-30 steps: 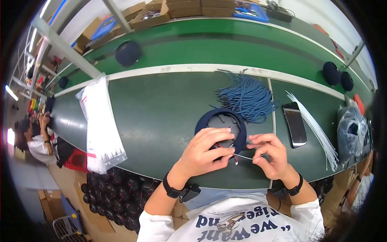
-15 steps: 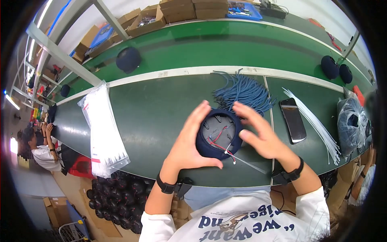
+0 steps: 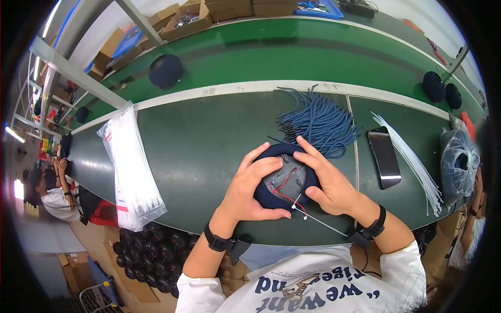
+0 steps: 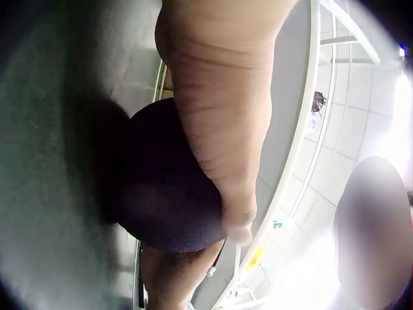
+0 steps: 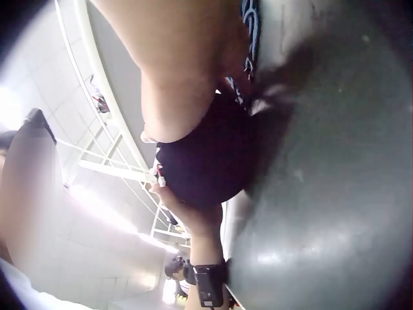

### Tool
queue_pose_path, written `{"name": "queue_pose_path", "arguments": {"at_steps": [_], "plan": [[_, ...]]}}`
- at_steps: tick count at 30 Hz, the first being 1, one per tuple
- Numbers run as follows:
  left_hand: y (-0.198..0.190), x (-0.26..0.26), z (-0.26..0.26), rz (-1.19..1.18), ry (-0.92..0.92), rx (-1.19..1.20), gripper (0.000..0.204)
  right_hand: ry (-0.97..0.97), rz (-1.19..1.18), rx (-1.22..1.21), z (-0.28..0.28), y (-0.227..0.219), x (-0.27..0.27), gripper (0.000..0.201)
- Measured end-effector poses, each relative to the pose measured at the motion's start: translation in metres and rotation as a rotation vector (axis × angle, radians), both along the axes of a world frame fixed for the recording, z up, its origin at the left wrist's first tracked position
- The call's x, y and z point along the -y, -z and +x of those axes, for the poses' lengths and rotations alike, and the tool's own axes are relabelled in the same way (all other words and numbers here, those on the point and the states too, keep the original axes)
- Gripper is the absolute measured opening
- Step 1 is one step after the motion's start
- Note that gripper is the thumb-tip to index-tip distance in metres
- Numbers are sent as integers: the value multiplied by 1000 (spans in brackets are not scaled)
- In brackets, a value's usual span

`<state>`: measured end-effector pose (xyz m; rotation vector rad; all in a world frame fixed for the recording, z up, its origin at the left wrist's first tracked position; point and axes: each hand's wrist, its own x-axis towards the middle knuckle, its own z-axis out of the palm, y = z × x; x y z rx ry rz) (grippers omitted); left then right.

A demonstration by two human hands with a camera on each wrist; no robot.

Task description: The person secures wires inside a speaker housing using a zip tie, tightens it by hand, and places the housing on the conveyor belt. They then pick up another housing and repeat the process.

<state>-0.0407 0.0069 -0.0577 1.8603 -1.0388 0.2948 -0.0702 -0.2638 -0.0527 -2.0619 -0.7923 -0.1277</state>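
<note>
In the head view a round shell (image 3: 293, 183) covered in dark navy fabric sits on the green table, its grey hollow side facing up. Red wires (image 3: 282, 182) run across the hollow and end in a small white connector (image 3: 305, 217) past the near rim. A white cable tie (image 3: 326, 225) is looped by the wires, its long tail pointing right. My left hand (image 3: 249, 189) grips the shell's left side, fingers over the rim. On the opposite side my right hand (image 3: 335, 190) holds it, thumb at the rim. Both wrist views show the shell's dark rounded outside, partly hidden by the hands.
Blue cords (image 3: 321, 122) lie heaped just behind the shell. To the right are a phone (image 3: 384, 156), loose white cable ties (image 3: 415, 167) and a clear plastic bag (image 3: 459, 167). A bag of cable ties (image 3: 133, 172) lies left. More navy shells (image 3: 165, 71) rest on the green strip behind.
The hands were at the cable tie's tail a second ago; they let go, spread round the shell, then closed in on its sides. The tail now hangs free toward the right.
</note>
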Motion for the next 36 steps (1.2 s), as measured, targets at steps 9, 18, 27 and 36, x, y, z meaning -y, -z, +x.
{"name": "queue_pose_path", "arguments": {"at_steps": [9, 18, 27, 36], "plan": [[-2, 3, -3, -20, -23, -235, 139, -121, 184, -172, 5, 5, 3, 92], [8, 3, -2, -69, -28, -220, 141, -68, 85, -162, 7, 20, 8, 127], [11, -1, -1, -5, -32, -177, 148, -182, 121, -97, 10, 21, 18, 127], [19, 1, 6, -32, -17, -149, 146, -146, 73, -71, 8, 17, 14, 138]]}}
